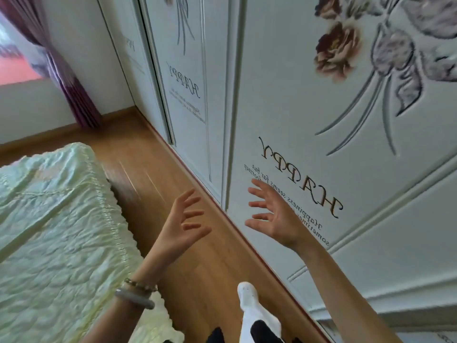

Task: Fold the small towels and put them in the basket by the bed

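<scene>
No towel and no basket is in view. My left hand is raised over the wooden floor with its fingers spread and nothing in it; bracelets sit on its wrist. My right hand is raised beside it, palm turned inward, fingers apart and empty, in front of the white wardrobe door. The two hands are apart from each other and touch nothing.
A bed with a pale green quilted cover fills the lower left. A white wardrobe with flower decor and "HAPPY" lettering runs along the right. A strip of wooden floor lies between them. My foot in a white shoe stands on it. Purple curtains hang at the far left.
</scene>
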Demonstrator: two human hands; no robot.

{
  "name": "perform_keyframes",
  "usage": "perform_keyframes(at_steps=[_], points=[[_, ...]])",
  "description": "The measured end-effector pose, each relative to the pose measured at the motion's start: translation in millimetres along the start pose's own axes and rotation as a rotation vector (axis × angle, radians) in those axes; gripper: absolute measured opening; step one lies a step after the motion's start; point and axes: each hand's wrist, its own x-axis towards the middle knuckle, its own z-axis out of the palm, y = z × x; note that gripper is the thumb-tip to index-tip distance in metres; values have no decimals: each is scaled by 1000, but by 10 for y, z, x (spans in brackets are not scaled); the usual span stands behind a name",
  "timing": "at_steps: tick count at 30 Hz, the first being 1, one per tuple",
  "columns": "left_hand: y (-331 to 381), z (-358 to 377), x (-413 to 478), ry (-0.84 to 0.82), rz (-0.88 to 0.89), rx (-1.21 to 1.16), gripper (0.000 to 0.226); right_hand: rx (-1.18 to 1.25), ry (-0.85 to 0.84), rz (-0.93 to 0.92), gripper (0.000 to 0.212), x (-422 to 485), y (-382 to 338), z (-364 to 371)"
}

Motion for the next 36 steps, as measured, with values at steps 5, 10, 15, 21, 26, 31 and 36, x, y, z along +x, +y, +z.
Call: perform_keyframes(at_steps=[5,10,15,21,26,31,36], points=[[-137,-90,677,146,-59,18,88,7,-153,-78,81,1080,51,-174],[-133,-123,1423,305,-75,33,91,-14,-292,-159,82,2185,-7,-366],[-106,-268,1963,480,-94,1,88,-34,-419,-236,83,3122,-153,-329],[-194,-873,2554,651,-104,34,84,-34,-491,-312,85,4129,-383,-5],[-445,-1548,3163,684,-90,70,84,-21,-496,-330,86,5015,-478,381],[-699,-2405,3852,670,-78,60,85,-22,-480,-337,83,5986,-717,838],[-808,-3269,4475,663,-54,68,85,5,-462,-361,81,6882,-1086,1247]])
